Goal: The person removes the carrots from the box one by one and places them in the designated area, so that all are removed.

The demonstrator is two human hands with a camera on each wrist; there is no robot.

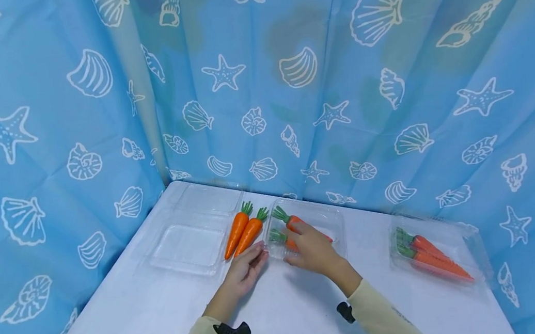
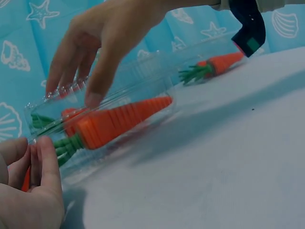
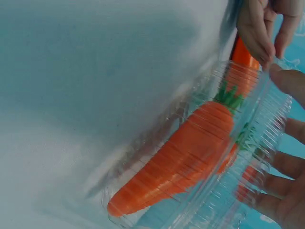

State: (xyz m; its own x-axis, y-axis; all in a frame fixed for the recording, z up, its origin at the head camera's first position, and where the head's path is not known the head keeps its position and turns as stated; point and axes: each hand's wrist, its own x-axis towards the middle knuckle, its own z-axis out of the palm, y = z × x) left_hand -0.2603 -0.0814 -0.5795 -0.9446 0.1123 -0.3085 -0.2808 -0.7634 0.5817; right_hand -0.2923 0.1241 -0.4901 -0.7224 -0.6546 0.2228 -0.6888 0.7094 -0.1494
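A clear plastic clamshell box [image 1: 337, 215] holds two orange toy carrots with green tops; one carrot [image 2: 126, 119] shows plainly through the side wall in the left wrist view. My left hand [image 1: 246, 273] pinches the box's near left corner between thumb and fingers. Over the box, my right hand [image 1: 314, 249] rests on the clear lid with fingers spread and lightly bent; its thumb touches near the rim. In the right wrist view the lid [image 3: 259, 157] lies over the carrots. Whether the lid is fastened, I cannot tell.
Two loose carrots [image 1: 251, 232] lie side by side left of the box. Farther left is an opened clear box [image 1: 161, 241] with its lid laid back. At the right stands another clear box [image 1: 397, 261] with two carrots [image 1: 434, 261]. A blue shell-patterned curtain [image 1: 262, 84] borders the white table [image 1: 278, 321].
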